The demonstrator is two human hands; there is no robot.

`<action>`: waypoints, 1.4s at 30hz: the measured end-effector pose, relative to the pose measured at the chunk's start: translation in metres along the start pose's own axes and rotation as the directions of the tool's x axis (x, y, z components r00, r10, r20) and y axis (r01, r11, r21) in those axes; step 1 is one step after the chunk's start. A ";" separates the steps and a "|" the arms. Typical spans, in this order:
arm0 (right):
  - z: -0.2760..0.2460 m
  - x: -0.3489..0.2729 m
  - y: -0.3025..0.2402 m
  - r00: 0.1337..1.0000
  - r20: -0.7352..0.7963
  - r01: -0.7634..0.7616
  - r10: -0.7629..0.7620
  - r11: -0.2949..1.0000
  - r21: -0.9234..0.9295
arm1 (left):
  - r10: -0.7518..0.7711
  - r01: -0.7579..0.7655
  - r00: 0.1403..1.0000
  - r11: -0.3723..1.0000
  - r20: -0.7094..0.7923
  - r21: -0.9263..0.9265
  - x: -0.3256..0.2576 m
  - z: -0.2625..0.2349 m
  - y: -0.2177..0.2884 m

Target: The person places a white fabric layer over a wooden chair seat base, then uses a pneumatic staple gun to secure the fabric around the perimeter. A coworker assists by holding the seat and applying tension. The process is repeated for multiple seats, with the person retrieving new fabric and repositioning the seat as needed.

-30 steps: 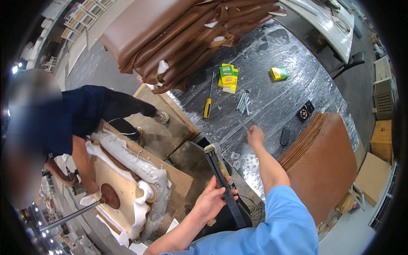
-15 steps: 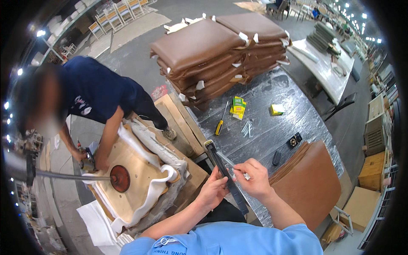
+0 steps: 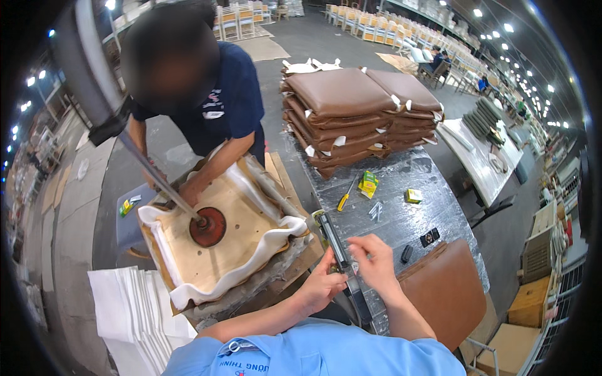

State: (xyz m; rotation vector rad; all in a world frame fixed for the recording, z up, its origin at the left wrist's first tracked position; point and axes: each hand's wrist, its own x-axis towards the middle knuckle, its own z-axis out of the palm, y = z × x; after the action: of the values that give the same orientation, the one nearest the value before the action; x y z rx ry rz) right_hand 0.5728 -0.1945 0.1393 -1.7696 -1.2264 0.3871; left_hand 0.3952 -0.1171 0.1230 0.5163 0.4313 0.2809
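Observation:
A long black staple gun [image 3: 355,294] lies across my left hand [image 3: 324,283], whose fingers are closed round it. Its magazine points away from me, and a silvery staple strip [image 3: 334,237] shows along the channel. Close beside the magazine is my right hand [image 3: 376,263], thumb and fingers curled together; whatever they may pinch is too small to make out. On the plastic-covered table [image 3: 433,216] beyond lie loose staple strips [image 3: 375,211], a yellow-handled screwdriver [image 3: 344,199], green-and-yellow boxes [image 3: 368,183] and another small box [image 3: 414,196].
Stacked brown cushions [image 3: 342,94] stand at the table's far end, flat brown panels [image 3: 448,291] at its near right. To the left, a co-worker [image 3: 235,94] leans over an upturned padded seat [image 3: 251,247] under a red round press pad [image 3: 207,227]. White sheets [image 3: 135,301] lie below.
The silvery strip, earlier between my right fingers and the gun, now lies along the magazine. My right hand has lifted slightly from it. The view has swung left; the co-worker's arms remain at the seat.

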 end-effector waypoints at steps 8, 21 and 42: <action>0.073 -0.012 0.061 0.600 0.736 -0.778 0.315 0.017 0.627 | 0.015 -0.023 0.990 0.998 0.137 0.055 -0.036 0.001 0.004; 0.042 0.065 0.028 0.913 0.213 -0.315 0.348 0.270 0.910 | 0.326 -0.268 0.944 0.643 0.060 0.717 -0.058 -0.010 -0.020; 0.052 -0.002 -0.041 0.950 0.091 -0.256 0.297 0.582 0.772 | 0.506 -0.515 0.846 0.690 0.170 0.509 -0.056 -0.007 0.040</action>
State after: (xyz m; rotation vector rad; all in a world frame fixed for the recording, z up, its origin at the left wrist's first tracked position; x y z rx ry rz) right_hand 0.5130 -0.1662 0.1445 -1.1619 -0.5607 0.9070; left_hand 0.3372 -0.1017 0.1568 1.2067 0.3371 0.7089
